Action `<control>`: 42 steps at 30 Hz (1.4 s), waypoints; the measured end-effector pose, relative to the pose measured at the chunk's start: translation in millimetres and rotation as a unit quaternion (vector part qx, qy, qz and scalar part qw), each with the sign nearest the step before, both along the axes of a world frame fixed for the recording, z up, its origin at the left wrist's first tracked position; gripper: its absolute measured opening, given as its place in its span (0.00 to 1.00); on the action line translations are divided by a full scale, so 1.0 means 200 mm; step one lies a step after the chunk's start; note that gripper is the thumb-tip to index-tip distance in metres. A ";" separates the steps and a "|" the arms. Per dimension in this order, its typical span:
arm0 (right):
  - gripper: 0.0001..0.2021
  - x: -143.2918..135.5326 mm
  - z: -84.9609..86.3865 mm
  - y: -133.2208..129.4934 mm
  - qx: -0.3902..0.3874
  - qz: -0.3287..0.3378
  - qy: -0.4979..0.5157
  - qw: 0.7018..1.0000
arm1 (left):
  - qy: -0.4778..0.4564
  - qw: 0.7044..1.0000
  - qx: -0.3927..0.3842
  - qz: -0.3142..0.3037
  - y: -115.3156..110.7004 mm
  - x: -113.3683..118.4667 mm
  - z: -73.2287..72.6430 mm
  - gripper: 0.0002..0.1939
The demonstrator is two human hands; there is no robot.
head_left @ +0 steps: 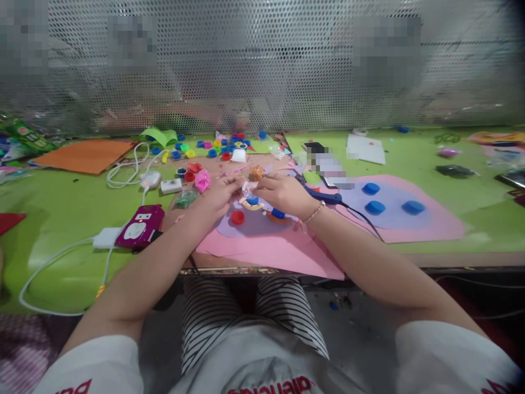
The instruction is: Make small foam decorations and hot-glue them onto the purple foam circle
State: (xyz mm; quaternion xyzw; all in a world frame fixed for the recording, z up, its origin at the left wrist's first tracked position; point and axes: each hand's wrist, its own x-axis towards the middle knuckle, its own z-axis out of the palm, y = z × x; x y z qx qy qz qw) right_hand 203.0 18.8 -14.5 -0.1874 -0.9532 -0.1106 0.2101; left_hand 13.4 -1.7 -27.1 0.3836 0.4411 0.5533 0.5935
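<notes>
My left hand [223,195] and my right hand [285,195] meet over the work, fingers closed in a pinch. Between them is a small crumpled piece of clear plastic [248,190], which both sets of fingertips seem to grip. Just below it lies a blue bottle cap [252,201] with a cream curved strip along its front. A red cap [238,218] stands to the left, and another blue cap [279,213] is under my right hand. These caps rest on purple paper [254,229] over a pink sheet [287,254]. An orange crumpled piece [257,172] is just beyond my fingers.
To the right lie a blue corded tool [326,196], a phone [315,148] and a second pink-and-purple sheet [435,224] with blue caps. Several coloured caps [200,144] are scattered behind. A magenta power bank [139,227] with white cables sits left. Perforated metal [254,71] borders the table's back.
</notes>
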 end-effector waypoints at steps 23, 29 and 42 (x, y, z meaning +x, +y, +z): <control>0.25 -0.01 -0.02 0.00 -0.127 -0.038 0.334 0.933 | 0.182 0.974 0.124 0.047 0.04 0.00 -0.07 0.06; 0.22 -0.04 0.00 -0.09 -0.009 -0.054 0.393 0.918 | 0.297 0.939 0.152 0.083 -0.03 0.03 0.00 0.05; 0.09 -0.08 -0.02 -0.03 -0.126 -0.021 0.329 0.936 | -0.062 0.997 0.018 -0.042 -0.03 0.05 0.00 0.13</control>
